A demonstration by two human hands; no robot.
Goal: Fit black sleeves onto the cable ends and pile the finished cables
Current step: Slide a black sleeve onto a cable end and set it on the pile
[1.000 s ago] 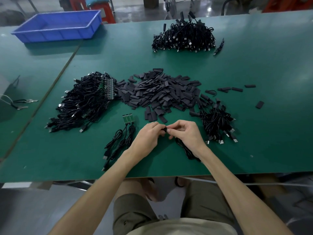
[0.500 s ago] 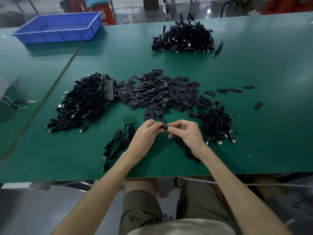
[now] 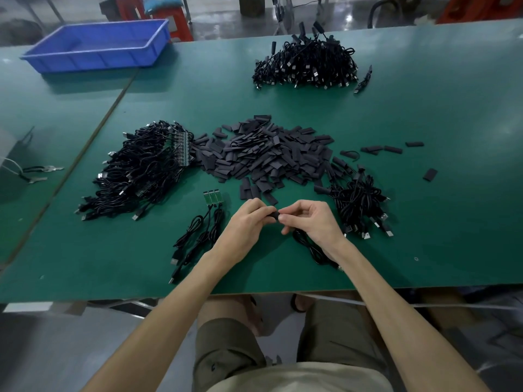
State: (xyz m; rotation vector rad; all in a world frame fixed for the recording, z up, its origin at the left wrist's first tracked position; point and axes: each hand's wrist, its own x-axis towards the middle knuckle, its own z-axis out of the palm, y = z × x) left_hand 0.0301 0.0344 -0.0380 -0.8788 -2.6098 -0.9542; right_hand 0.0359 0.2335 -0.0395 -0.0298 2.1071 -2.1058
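Note:
My left hand (image 3: 249, 222) pinches a black sleeve (image 3: 272, 216) at its fingertips. Facing it, my right hand (image 3: 311, 222) pinches the end of a black cable (image 3: 311, 248) whose cord trails down under the wrist to the table. The two fingertips meet at the sleeve. A broad heap of loose black sleeves (image 3: 263, 157) lies just beyond my hands. On the left is a big pile of cables with green board ends (image 3: 141, 171). A smaller cable pile (image 3: 359, 205) sits right of my right hand.
Three cables with green boards (image 3: 203, 222) lie left of my left hand. Another cable heap (image 3: 305, 66) sits far back, and a blue bin (image 3: 96, 46) at the back left. A few stray sleeves (image 3: 393, 149) lie to the right. The green table's front edge (image 3: 254, 291) is close to my lap.
The sleeve shows more between the fingertips than a second ago, and my hands have pressed closer together. The piles have not moved.

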